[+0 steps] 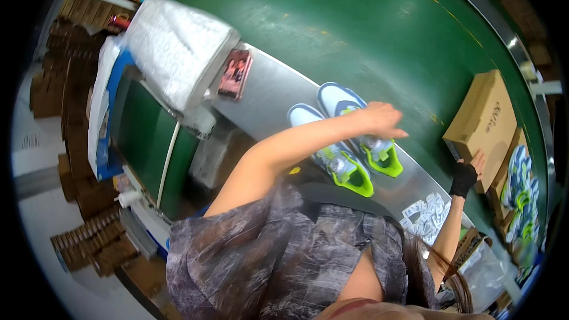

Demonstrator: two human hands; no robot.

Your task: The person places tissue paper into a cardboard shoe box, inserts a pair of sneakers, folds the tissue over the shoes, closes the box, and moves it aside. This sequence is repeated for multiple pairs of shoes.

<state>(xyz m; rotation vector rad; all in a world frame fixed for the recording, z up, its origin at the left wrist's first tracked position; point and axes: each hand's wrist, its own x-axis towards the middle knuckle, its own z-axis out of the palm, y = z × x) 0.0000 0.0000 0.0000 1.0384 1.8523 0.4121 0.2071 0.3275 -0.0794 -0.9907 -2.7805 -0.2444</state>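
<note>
A pair of light blue and white sneakers with lime-green collars, the left sneaker (308, 114) and the right sneaker (340, 96), lies side by side on a metal ledge (274, 77). Over the right sneaker hovers my left hand (379, 120), its fingers curled together; whatever they may hold is hidden. My right hand (474, 166), in a black wrist band, rests against the near lower corner of a brown cardboard shoebox (487, 115), with fingers stretched flat on its face. That box is tilted on the green conveyor belt (355, 29). Small white packets (428, 216) are heaped on the ledge between my arms.
More blue and green shoes (519, 192) lie at the far right beside open cardboard. A white plastic-wrapped bundle (178, 47) stands at left, next to a pink picture-covered case (235, 74). Stacked cardboard cartons (98, 246) line the left side. A clear plastic bag (486, 269) sits lower right.
</note>
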